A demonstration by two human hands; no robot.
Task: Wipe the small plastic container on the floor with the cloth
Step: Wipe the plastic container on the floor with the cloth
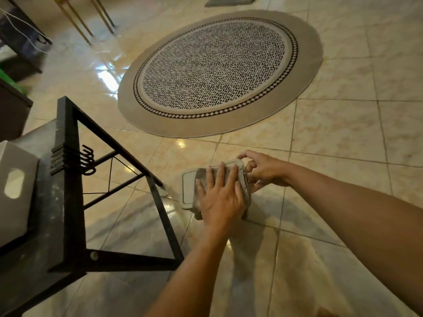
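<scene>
Container point(189, 187) lies on tiled floor point(320, 179) beside black frame point(158, 193); cloth point(242, 186) pressed flat on lid by spread left hand point(220, 197); far edge pinched by curled right hand point(263, 170); judged light, slippery, likely to slide; best steadied at rim.

Left hand point(220, 197): palm down, fingers extended and slightly spread, forearm reaching forward from below. Right hand point(263, 170): fingers curled in a pinching grip, forearm extended in from the right.
</scene>
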